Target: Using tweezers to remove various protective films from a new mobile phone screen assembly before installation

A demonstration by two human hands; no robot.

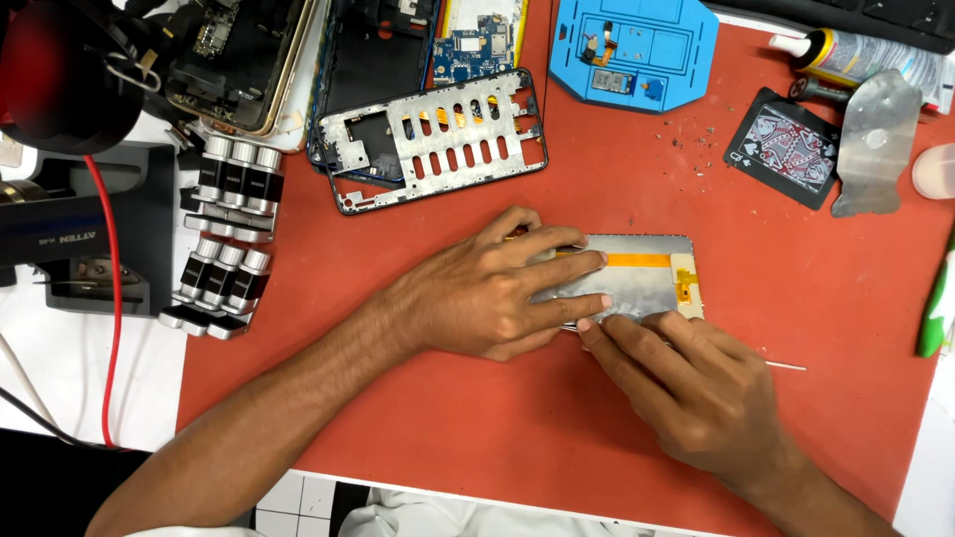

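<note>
The left hand [487,293] lies flat, fingers spread, pressing a silver screen panel [637,283] onto the red surface [517,428]; the right hand [686,383] pinches its near edge (fingertips touching), just beside the left fingers.

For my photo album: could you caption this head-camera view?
Left hand presses a silvery phone screen panel onto the red mat while right hand works its lower edge.
</note>
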